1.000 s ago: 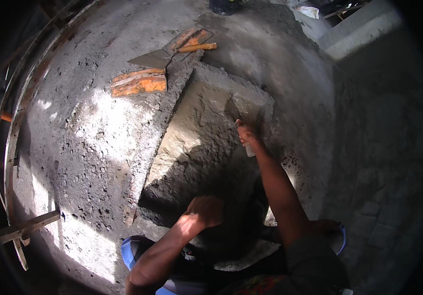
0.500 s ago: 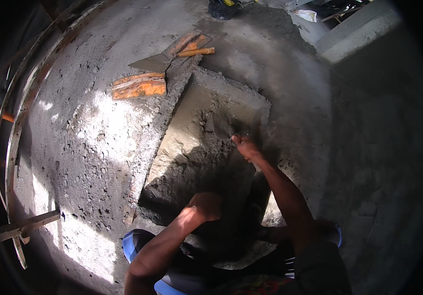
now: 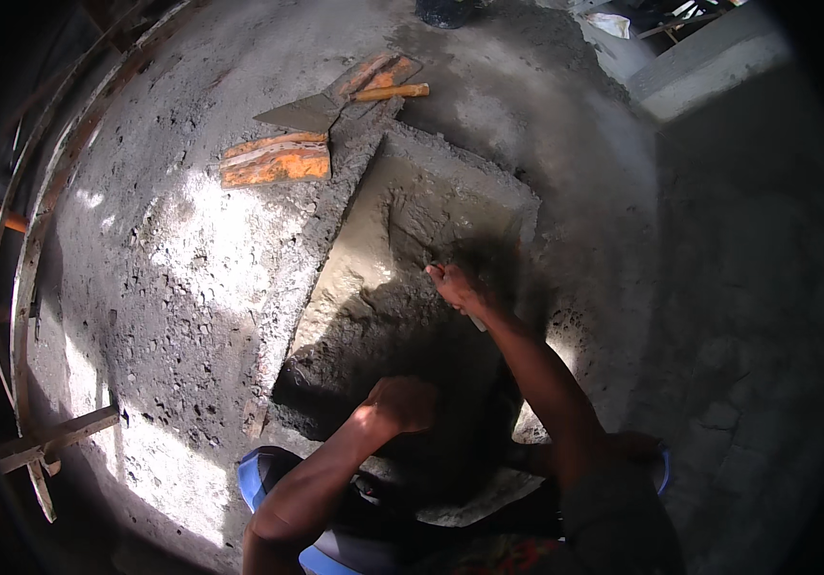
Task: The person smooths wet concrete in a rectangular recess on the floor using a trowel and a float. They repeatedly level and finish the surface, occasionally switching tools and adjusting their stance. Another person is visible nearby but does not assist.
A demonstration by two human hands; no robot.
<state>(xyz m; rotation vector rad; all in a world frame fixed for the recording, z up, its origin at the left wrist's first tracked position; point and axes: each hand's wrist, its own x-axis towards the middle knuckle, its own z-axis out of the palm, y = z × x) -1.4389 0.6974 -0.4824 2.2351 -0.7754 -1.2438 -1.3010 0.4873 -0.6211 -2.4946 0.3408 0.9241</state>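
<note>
My right hand [image 3: 458, 289] is closed round the handle of a trowel [image 3: 478, 324], whose dark blade lies in wet grey mortar and is hard to make out. The mortar [image 3: 354, 244] fills a shallow rectangular mixing trough [image 3: 455, 158] with a cement-crusted rim. At the trough's near side, in deep shadow, my left hand [image 3: 400, 403] is curled; what its fingers hold, if anything, is hidden. Beyond the far left corner rests a second, pointed trowel [image 3: 301, 114] with a wooden handle [image 3: 391, 93].
Flat pieces with worn orange faces [image 3: 276, 160] lie by the second trowel. A dark bucket [image 3: 444, 11] stands at the far edge. Curved wooden strips [image 3: 30, 240] and a short timber [image 3: 71, 433] border the left side. At the far right is a concrete beam [image 3: 709, 67].
My right hand has moved a little to the left with the trowel through the mortar. My left hand stays nearly where it was. The whole view has shifted slightly.
</note>
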